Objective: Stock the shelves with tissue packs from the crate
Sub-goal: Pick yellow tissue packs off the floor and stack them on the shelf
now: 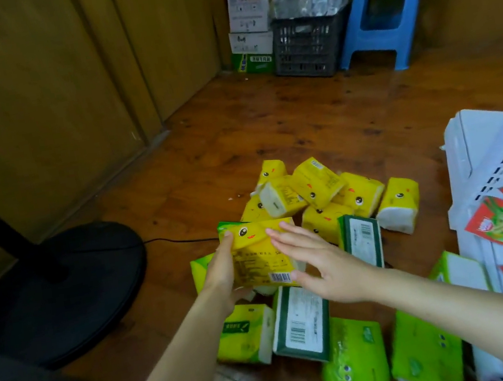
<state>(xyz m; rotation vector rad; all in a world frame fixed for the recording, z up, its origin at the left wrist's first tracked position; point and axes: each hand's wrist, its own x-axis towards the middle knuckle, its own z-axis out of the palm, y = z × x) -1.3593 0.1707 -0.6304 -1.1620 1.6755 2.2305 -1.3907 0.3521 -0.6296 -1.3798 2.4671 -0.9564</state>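
Here, right of the fan base (70, 287) at lower left, our left hand (223, 271) gripped the yellow pack (257, 255) at centre frame by its left edge, long axis seemingly up-frame. Our right hand (325, 264) lay flat on its right side, fingers straight. Loose packs (322, 185) lay between it and the shelf (501, 141) at far right.

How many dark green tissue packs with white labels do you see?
2. One dark green pack stands beside the right hand; the other pack lies flat below it. More may be hidden.
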